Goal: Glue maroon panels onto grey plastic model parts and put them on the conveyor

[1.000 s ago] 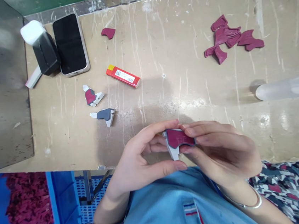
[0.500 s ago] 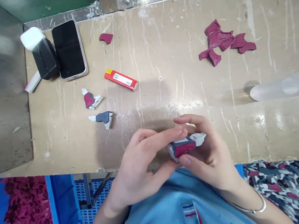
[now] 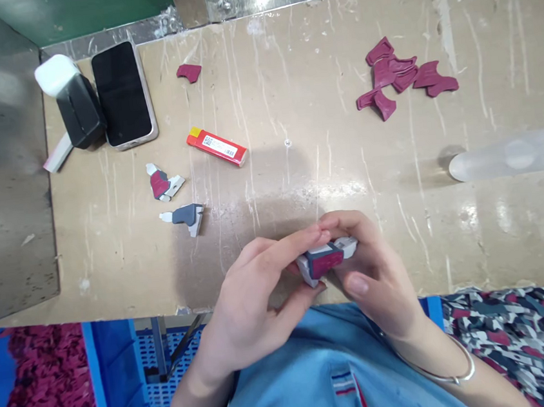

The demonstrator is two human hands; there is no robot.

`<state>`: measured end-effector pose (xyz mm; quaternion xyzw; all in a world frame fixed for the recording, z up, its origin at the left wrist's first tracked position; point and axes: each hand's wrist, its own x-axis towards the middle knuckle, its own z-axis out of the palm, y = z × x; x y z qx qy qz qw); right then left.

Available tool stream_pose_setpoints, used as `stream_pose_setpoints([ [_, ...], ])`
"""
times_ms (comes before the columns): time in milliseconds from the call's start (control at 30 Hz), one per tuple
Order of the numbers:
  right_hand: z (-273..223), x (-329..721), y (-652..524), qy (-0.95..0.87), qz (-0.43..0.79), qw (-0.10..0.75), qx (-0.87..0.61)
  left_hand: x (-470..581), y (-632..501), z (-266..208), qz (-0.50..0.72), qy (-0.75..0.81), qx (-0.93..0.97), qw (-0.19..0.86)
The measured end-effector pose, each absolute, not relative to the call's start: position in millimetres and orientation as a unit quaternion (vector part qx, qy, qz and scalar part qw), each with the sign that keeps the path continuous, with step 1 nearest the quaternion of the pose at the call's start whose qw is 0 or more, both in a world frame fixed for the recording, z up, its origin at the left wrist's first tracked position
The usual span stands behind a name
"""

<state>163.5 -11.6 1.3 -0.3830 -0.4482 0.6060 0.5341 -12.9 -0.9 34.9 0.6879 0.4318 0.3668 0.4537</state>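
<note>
A small plastic piece in light grey, dark blue and maroon (image 3: 327, 261) is held just above the table's near edge, maroon face toward me. My left hand (image 3: 257, 296) pinches its left end, fingers on top and thumb below. My right hand (image 3: 381, 270) curls its fingers behind the piece's far side and grey right tip; its thumb is lifted off the front. Two similar pieces lie left of my hands: one with a maroon panel (image 3: 160, 184), the other showing a dark blue side (image 3: 185, 214). My fingers hide the held piece's back.
Loose maroon pieces (image 3: 385, 74) lie at the back right, with another maroon piece (image 3: 189, 73) farther left. A red lighter (image 3: 217, 146), a phone (image 3: 123, 93), a black case (image 3: 80, 110) and a translucent tube (image 3: 514, 153) rest on the table. Bins of maroon parts (image 3: 50, 382) and mixed parts (image 3: 520, 346) sit below.
My right thumb has come off the front of the piece. The piece has shifted slightly left in my hands, and the right fingers have moved toward the left ones.
</note>
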Motion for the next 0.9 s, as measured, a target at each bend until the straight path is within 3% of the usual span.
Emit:
stream_pose_setpoints([
  [333,-1.0,152.5,-16.8,-0.456,0.496,0.582,-0.456,-7.8,-2.8,22.3,0.398,0.413,0.687,0.446],
  [600,3.5,169.8,-12.2,-0.509,0.491,0.547,-0.448,-2.5,-7.3,11.5,0.454,0.392,0.645,0.473],
  [800,-2.8,161.1,-13.1,-0.5,0.429,0.602,-0.451,-2.8,-7.1,18.0,0.402,0.398,0.68,0.467],
  [900,-4.6,178.6,-18.6,-0.509,0.373,0.614,-0.475,-20.4,1.3,23.6,0.409,0.418,0.707,0.397],
])
